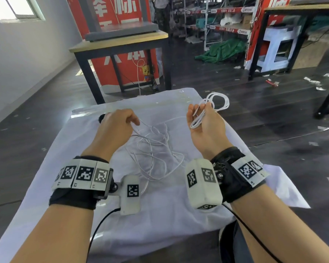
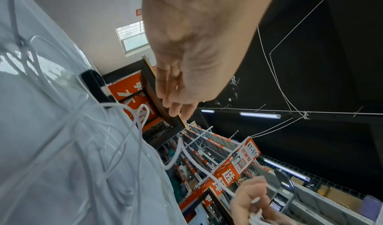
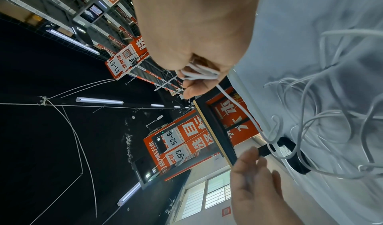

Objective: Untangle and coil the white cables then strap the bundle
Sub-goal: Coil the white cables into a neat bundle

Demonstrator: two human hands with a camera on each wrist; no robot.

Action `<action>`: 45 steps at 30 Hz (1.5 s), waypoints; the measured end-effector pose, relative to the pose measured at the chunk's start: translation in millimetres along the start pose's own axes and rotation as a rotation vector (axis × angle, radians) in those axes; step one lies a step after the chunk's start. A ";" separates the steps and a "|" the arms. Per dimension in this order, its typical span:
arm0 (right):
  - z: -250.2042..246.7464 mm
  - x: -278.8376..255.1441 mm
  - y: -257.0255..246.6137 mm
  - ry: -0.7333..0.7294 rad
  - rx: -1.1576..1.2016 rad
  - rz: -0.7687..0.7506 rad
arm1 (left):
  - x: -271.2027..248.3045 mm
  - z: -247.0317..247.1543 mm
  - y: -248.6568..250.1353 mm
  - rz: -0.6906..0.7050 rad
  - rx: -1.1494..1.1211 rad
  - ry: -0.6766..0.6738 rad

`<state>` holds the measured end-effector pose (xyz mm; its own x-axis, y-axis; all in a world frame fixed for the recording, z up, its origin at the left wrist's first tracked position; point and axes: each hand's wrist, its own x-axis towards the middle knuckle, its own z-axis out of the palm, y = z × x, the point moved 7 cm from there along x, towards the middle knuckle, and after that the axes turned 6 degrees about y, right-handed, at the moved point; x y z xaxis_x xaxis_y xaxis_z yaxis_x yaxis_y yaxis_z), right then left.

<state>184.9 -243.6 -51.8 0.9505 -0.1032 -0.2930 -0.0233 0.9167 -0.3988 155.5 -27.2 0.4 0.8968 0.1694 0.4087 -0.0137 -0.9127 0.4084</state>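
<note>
Here, the thin white cables [image 1: 154,149] lie mostly as a loose tangle of overlapping loops on the table w/ a white cloth under clear plastic sheeting [image 1: 159,205], between the two wrists. A few turns are already gathered into a small coil [image 1: 214,103], held in the right hand [image 1: 205,124]: palm up, fingers curled round the strands, loops sticking out past the fingertips over the table's far right edge. The right wrist view shows the same, strands bunched under the thumb and fingers [image 3: 199,84], w/ one strand running from that hand down into the tangle.

The left hand [image 1: 114,126] is palm down above the tangle's far left side, fingers curled, pinching one strand that rises off the pile. In the left wrist view the fingertips [image 2: 178,107] point down close together; the pinch itself isn't clear there.

A black strap [image 1: 102,118] lies on the table just beyond the left hand, partly hidden by it; one cable loop crosses it in the right wrist view.

Further out: dark wood floor, a black-framed wooden side table [image 1: 120,42] in front of a red sign w/ white characters, shelving and a green tarp [image 1: 222,51] at the back.
</note>
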 end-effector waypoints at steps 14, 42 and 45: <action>19.0 -18.4 22.3 -0.242 -0.374 0.166 | -5.1 16.1 36.0 -0.083 -0.652 -0.210; 9.7 -43.4 54.5 -0.590 -1.265 0.287 | 0.4 -1.5 26.9 -0.150 -0.529 -0.097; 9.0 -44.3 57.5 -0.594 -1.268 0.306 | -2.2 5.7 23.2 -0.205 -0.502 -0.219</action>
<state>144.2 -182.9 -53.9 0.8365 0.4958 -0.2335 -0.2022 -0.1168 -0.9724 155.7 -50.8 4.4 0.9730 0.1945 0.1241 0.0098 -0.5723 0.8200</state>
